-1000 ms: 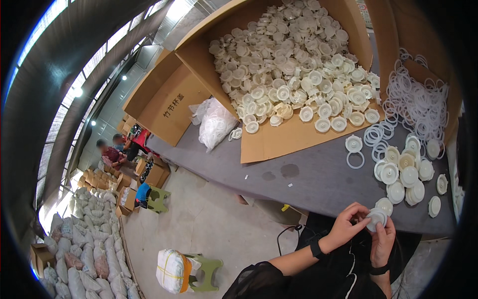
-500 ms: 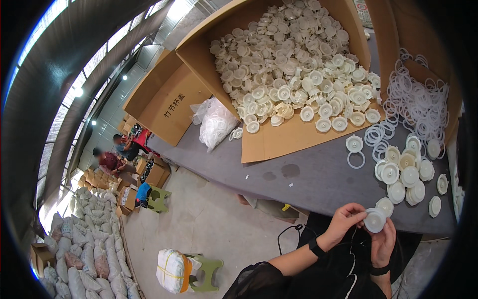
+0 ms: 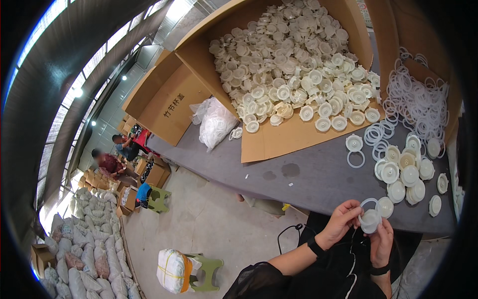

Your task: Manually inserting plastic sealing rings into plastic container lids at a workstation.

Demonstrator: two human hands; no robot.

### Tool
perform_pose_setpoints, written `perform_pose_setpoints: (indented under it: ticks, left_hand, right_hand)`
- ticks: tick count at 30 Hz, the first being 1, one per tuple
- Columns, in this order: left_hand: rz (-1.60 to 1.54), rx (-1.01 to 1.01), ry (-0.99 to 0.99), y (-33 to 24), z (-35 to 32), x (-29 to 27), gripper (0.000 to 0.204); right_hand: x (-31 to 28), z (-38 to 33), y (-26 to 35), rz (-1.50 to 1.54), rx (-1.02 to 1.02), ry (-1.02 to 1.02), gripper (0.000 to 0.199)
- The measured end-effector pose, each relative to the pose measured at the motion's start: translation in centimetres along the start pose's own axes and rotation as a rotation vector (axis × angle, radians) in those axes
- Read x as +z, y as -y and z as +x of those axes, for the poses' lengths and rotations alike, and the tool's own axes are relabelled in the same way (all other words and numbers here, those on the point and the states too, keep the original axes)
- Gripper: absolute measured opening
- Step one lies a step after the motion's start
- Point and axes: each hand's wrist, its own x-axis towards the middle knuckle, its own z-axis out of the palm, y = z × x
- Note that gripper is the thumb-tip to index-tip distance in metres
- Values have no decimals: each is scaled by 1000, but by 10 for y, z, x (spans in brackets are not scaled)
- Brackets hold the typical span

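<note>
At the table's near edge, my left hand (image 3: 343, 219) pinches a translucent sealing ring (image 3: 369, 200) between thumb and fingers. My right hand (image 3: 382, 243) grips a round whitish plastic lid (image 3: 370, 222) from below. The ring stands partly over the lid's far side, tilted and not seated around it. Just beyond my fingers, another lid (image 3: 385, 207) lies on the table. Farther right is a small heap of lids (image 3: 409, 175). A loose ring (image 3: 356, 160) rests beside a single lid (image 3: 354, 143) left of that heap.
A large cardboard box (image 3: 271, 144) spills many lids onto its flap. Tangled rings (image 3: 418, 99) fill another box at the right. A plastic bag (image 3: 217, 124) sits on the grey table (image 3: 224, 169). Green stools (image 3: 206, 271) and stacked sacks (image 3: 89, 249) stand on the floor; two people sit far left.
The ring, earlier lying flat against the lid, now shows raised and shifted toward the far side. My left hand has moved slightly away from me, and the lid sits a little lower.
</note>
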Motion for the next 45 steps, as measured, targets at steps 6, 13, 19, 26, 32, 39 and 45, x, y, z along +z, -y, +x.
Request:
perform_pose_setpoints:
  ticks: [6, 13, 19, 26, 32, 39, 45]
  left_hand:
    - [136, -61, 152, 0, -2, 12, 12]
    - [447, 252, 107, 8, -4, 20, 9]
    - [356, 226, 61, 11, -4, 18, 7]
    - [351, 211, 31, 8, -5, 21, 7]
    - [311, 125, -51, 15, -5, 16, 7]
    - [308, 122, -61, 14, -1, 8, 6]
    - [258, 125, -111, 15, -4, 14, 9]
  right_hand:
    - [-8, 5, -7, 82, -80, -17, 34]
    - [-2, 1, -1, 217, -93, -39, 35]
    - [6, -2, 3, 272, -86, -11, 35]
    - [8, -2, 5, 306, -71, 20, 38]
    - [8, -6, 3, 258, -100, 65, 45]
    - [-1, 1, -1, 370, -23, 104, 36]
    - [-6, -3, -3, 393, 30, 75, 30]
